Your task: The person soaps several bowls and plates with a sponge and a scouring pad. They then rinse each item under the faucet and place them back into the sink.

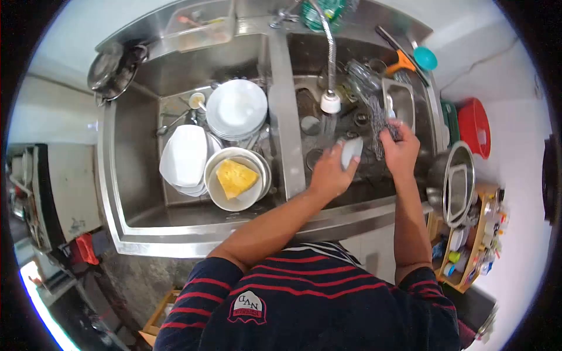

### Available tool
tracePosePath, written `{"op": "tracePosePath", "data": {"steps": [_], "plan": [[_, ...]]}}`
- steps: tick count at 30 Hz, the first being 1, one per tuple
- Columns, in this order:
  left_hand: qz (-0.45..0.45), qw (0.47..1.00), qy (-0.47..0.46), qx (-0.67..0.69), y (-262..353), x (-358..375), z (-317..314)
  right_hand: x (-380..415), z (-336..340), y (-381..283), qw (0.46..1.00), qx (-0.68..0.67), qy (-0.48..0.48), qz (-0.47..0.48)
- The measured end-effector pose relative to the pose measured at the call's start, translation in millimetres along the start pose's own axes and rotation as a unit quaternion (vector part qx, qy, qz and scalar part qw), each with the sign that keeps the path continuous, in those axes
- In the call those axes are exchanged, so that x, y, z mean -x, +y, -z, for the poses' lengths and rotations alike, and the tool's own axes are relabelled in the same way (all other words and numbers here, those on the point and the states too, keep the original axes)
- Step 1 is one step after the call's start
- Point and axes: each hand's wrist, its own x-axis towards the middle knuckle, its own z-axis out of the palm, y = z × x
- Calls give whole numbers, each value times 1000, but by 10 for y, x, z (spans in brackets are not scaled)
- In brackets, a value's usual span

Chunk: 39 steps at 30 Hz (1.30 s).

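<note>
In the right sink basin, my left hand (329, 177) is closed on a small white dish (352, 152), just right of the water falling from the faucet (331, 103). My right hand (403, 151) pinches a grey mesh scrubber (377, 126), which hangs down beside the dish without visibly touching it. A metal tray (405, 96) lies behind my right hand. In the left basin, white round plates (237, 108) are stacked, with white squarish dishes (184, 153) in front of them. A yellow sponge (236, 178) rests in the top one of some nested bowls (264, 174).
A metal pot (110, 71) stands at the left rim, and a clear plastic container (202, 28) at the back. An orange-handled tool (401, 61) and a teal cup (425, 58) are back right. Steel pots (445, 190) and a red basin (475, 127) flank the right edge.
</note>
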Motion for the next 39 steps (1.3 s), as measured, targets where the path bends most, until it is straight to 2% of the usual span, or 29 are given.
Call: {"op": "tracePosePath", "data": {"steps": [1,3,4,6,8,10,11,12,13,14,15,16,17,19,22,23,24,25,26,27,28,29,30,32,33,34,36,37,39], "plan": [[-1,1000,12,4,30,-8,36,-166,-128,-264,999,-32,-6,38],[6,998,-49,-49,103,-26,112,-526,-461,-788,987,-85,-30,136],[7,998,-40,-45,81,-39,116,-722,-666,-1060,974,-106,-47,194],[-18,997,-33,-61,12,-59,92,-1036,-966,-1717,970,-9,-100,223],[10,998,-37,-51,-11,-124,100,-1510,-1508,-1983,913,21,-74,400],[64,997,-40,2,-157,-174,-20,-1755,-1885,-2274,917,-29,-55,395],[67,997,-45,5,-235,-209,-73,-1828,-1952,-2361,918,-11,-106,383],[134,988,-47,51,-299,-269,-110,-1844,-1930,-2417,918,8,-156,364],[202,973,-53,96,-347,-293,-185,-1813,-1859,-2396,922,18,-159,352],[207,970,-71,101,-336,-266,-200,-1695,-1726,-2392,933,-32,-150,326],[246,952,-75,166,-329,-278,-163,-1566,-1599,-2358,940,-83,-136,302],[283,929,-75,228,-294,-304,-129,-1401,-1413,-2228,934,-122,-79,326],[284,927,-82,231,-339,-310,-213,-1222,-1197,-2039,923,-162,-23,349],[319,882,-27,345,-489,-330,-397,-939,-917,-1528,941,-302,33,148],[331,878,-5,346,-483,-344,-343,-656,-651,-545,938,-319,95,-94],[380,874,12,303,-405,-366,-282,-597,-683,-233,924,-320,99,-183],[380,877,5,296,-356,-363,-223,-563,-766,58,930,-282,47,-232],[352,875,36,330,-330,-345,-168,-506,-912,214,941,-238,-43,-237],[322,871,68,364,-330,-334,-143,-490,-1031,335,922,-241,-146,-265],[322,875,64,356,-368,-360,-157,-524,-1143,439,868,-296,-235,-322],[356,834,66,416,-427,-390,-184,-582,-1268,465,815,-305,-300,-391],[388,787,70,474,-466,-393,-199,-595,-1380,489,769,-359,-319,-423],[388,790,69,469,-437,-378,-181,-631,-1459,505,766,-365,-316,-423],[360,808,105,454,-352,-349,-107,-667,-1580,521,717,-418,-341,-443],[325,837,132,419,-398,-404,-89,-651,-1583,494,758,-375,-328,-422],[325,838,135,416,-432,-388,-100,-633,-1585,476,755,-378,-329,-422],[367,829,147,396,-320,-366,-54,-616,-1544,411,841,-336,-256,-339],[368,829,147,395,-291,-352,-53,-597,-1509,370,840,-337,-256,-340],[384,824,165,382,-257,-360,-52,-585,-1442,299,810,-446,-248,-288]]}}
